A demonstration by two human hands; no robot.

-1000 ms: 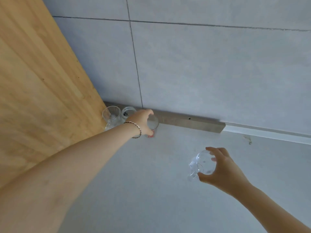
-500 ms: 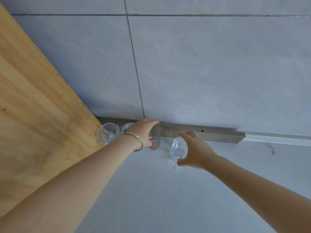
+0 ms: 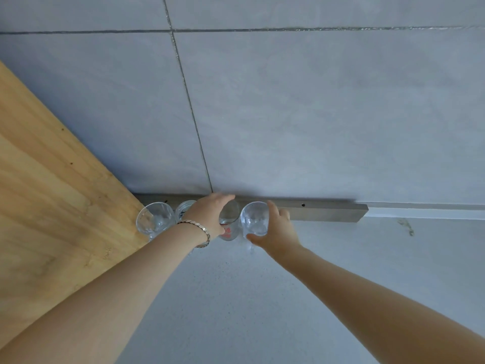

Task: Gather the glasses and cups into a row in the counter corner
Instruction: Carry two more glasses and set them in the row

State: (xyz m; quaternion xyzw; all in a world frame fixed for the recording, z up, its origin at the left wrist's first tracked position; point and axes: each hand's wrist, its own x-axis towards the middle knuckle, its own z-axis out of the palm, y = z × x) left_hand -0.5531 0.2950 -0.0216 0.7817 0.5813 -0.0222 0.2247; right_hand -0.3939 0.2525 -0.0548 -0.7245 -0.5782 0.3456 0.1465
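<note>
We are clasping the printed glass (image 3: 229, 222) in our left hand (image 3: 210, 215) and, right of it, our right hand (image 3: 275, 229) is cupping the clear glass cup (image 3: 254, 219); both are fragile, slick, best gripped round their walls.

The wooden side panel (image 3: 52, 206) closes the corner on the left and the tiled wall (image 3: 315, 114) with its metal strip (image 3: 328, 212) closes it behind. The row of glasses (image 3: 156, 218) fills the corner, each just beside the next. To the right of the end glass (image 3: 254, 219), and everywhere nearer the person, the worktop (image 3: 262, 311) lies bare, open to approach.
</note>
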